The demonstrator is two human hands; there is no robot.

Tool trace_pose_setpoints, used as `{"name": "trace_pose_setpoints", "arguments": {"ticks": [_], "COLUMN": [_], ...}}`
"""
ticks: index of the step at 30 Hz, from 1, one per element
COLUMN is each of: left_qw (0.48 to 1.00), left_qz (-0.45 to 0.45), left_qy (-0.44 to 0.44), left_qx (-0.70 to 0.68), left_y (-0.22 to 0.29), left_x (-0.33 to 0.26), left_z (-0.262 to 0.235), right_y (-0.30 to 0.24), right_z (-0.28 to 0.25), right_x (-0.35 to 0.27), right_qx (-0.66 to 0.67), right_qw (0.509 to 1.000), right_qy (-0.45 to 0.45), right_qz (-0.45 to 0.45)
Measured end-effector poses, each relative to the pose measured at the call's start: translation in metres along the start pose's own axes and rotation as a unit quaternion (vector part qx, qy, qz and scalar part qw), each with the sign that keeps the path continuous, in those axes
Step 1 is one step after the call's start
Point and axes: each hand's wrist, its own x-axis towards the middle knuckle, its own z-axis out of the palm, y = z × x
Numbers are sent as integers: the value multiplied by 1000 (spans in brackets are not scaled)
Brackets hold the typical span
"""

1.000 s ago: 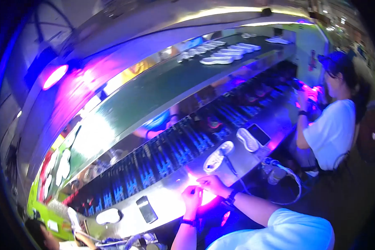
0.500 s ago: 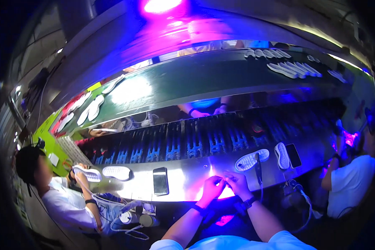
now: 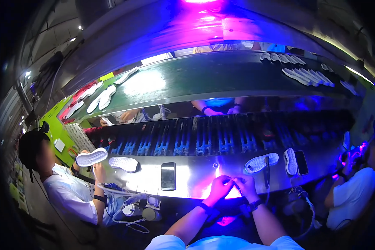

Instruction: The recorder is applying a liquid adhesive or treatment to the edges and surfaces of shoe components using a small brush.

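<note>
At the near edge of the metal bench (image 3: pixel 152 192), my left hand (image 3: pixel 221 187) and my right hand (image 3: pixel 246 186) meet with fingers curled into pinches. Whatever lies between the fingertips, if anything, is too small to make out. Pink and violet light falls around both hands. Beyond my right hand rests a white shoe sole (image 3: pixel 255 165), with a dark slim tool (image 3: pixel 267 171) lying across it and a cord running down off the bench. To the left of my hands is a black phone (image 3: pixel 168 176).
Further right lie another white sole (image 3: pixel 291 161) and a second phone (image 3: pixel 301 162); a sole (image 3: pixel 124 164) lies left. Behind is a dark slatted rack (image 3: pixel 204 139), then a green conveyor belt (image 3: pixel 183 79) bearing several soles. A co-worker (image 3: pixel 66 187) at left holds a sole (image 3: pixel 91 157); another person (image 3: pixel 352 193) sits right.
The whole view has shifted, so bench and belt appear further right. My hands remain together, fingers pinched. The co-worker at left has lifted and turned the sole.
</note>
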Motion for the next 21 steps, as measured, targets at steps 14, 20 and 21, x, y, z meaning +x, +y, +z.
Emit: {"name": "trace_pose_setpoints", "arguments": {"ticks": [14, 20, 21], "left_qw": [1000, 1000, 1000], "left_qz": [5, 8, 11], "left_qy": [12, 1, -1], "left_qx": [9, 13, 21], "left_y": [2, 2, 2], "left_x": [2, 4, 4], "left_z": [-2, -2, -2], "right_y": [5, 1, -2], "right_z": [3, 3, 4], "right_x": [4, 3, 3], "right_qx": [14, 25, 47], "right_qw": [1000, 999, 999], "right_qy": [6, 21, 25], "right_qz": [-1, 2, 8]}}
